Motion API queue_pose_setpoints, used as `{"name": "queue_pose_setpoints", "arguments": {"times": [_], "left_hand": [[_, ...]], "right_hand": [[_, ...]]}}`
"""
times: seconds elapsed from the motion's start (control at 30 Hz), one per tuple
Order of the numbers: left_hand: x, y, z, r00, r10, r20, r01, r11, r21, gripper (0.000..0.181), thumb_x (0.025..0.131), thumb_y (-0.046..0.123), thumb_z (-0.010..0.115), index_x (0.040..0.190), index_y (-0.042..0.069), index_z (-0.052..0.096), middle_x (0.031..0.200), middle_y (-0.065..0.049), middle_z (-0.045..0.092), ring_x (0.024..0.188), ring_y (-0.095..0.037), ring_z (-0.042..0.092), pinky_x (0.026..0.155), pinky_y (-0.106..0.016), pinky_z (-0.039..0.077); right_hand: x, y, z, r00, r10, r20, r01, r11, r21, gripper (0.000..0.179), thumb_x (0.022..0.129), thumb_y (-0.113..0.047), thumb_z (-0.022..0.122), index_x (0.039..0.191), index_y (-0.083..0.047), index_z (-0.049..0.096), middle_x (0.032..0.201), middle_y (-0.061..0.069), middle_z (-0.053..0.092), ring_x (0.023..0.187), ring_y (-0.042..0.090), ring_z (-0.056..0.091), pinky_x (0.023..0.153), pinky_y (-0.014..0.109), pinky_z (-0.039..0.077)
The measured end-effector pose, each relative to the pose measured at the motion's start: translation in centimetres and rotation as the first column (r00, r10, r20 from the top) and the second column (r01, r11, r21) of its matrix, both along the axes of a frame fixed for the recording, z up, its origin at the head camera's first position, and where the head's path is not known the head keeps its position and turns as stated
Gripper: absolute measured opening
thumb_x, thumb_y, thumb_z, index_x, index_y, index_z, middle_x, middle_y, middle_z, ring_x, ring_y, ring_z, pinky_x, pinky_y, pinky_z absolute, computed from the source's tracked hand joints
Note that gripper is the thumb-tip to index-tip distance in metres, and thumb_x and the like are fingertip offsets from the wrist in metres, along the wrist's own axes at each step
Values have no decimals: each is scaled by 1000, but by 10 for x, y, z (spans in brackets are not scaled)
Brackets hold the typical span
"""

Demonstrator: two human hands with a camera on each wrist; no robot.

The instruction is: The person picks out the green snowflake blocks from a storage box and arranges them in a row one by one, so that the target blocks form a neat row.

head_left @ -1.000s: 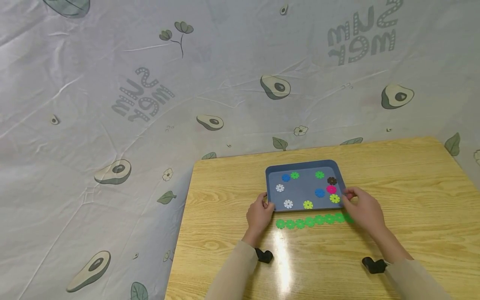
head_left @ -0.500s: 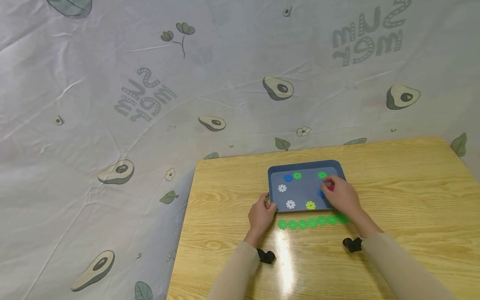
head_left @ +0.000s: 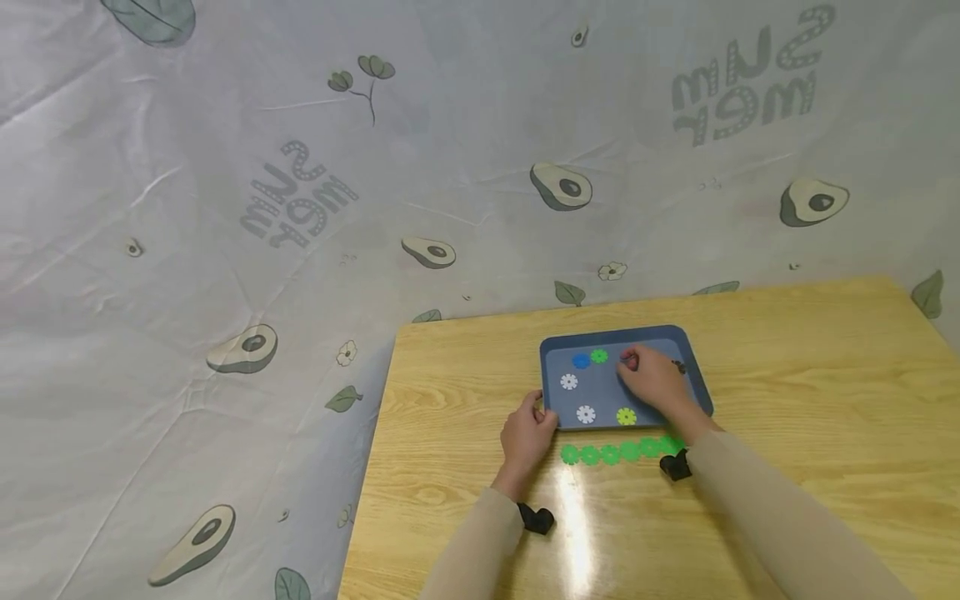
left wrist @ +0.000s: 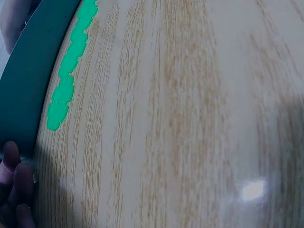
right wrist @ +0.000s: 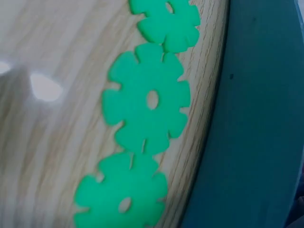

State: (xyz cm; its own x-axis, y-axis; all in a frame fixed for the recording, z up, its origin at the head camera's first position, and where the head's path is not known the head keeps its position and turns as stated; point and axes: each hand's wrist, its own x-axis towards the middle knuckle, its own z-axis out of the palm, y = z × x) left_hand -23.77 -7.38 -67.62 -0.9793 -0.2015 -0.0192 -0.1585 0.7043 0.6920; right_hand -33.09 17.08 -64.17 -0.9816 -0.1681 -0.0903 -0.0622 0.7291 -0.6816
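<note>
My left hand point(head_left: 527, 433) grips the near left corner of a blue-grey tray point(head_left: 603, 396); its curled fingertips point(left wrist: 23, 179) show at the tray's edge in the left wrist view. Over the tray's right half is my right hand point(head_left: 656, 383), fingers bent together. Whether they pinch anything is hidden. Notched plastic discs lie in the tray: a blue disc point(head_left: 581, 361) beside a green disc point(head_left: 598, 356), two white discs point(head_left: 569, 382), a yellow disc point(head_left: 626, 416). A brown disc point(head_left: 678, 367) is partly covered by the right hand.
A row of joined green discs point(head_left: 610, 454) lies on the wooden table point(head_left: 442, 467) along the tray's near side, its right end under my right wrist. Behind the table hangs a pale cloth point(head_left: 480, 125) printed with avocados.
My right hand has left the tray's right near corner and moved inward and leftward over the tray, covering several discs on that side. The left hand stays at its corner.
</note>
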Motion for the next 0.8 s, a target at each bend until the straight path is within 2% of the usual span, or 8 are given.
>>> {"name": "queue_pose_setpoints", "arguments": {"times": [0.2,0.37,0.57,0.8], "left_hand": [[2,-1,0,1000,-1,-14,1,1000,9,47,88,25,62,133,17,70,64,17,54,54,-4,48,58,-30,38],[2,-2,-2,1000,-6,-15,6,1000,8,47,88,25,62,134,18,70,64,17,54,53,-4,47,56,-30,37],[2,-4,-4,1000,-8,-24,8,1000,6,47,88,25,62,133,18,70,64,17,54,53,-4,46,56,-30,37],[1,-5,-5,999,-18,-34,18,1000,-8,46,89,25,62,133,18,70,64,18,53,53,-4,46,55,-29,37]], "right_hand": [[-8,-14,-10,1000,-12,8,12,1000,20,42,99,-25,59,130,3,62,108,19,71,96,36,67,81,54,50],[-12,-25,-11,1000,3,29,-5,999,52,48,101,-29,61,137,3,59,115,22,71,102,40,67,84,57,51],[-16,-32,-6,998,-13,66,6,993,116,55,102,-38,61,142,0,56,124,24,67,103,43,66,74,54,52],[-18,-37,-5,996,-46,74,36,991,130,50,100,-36,66,135,0,63,126,24,67,96,42,67,70,50,52]]}}
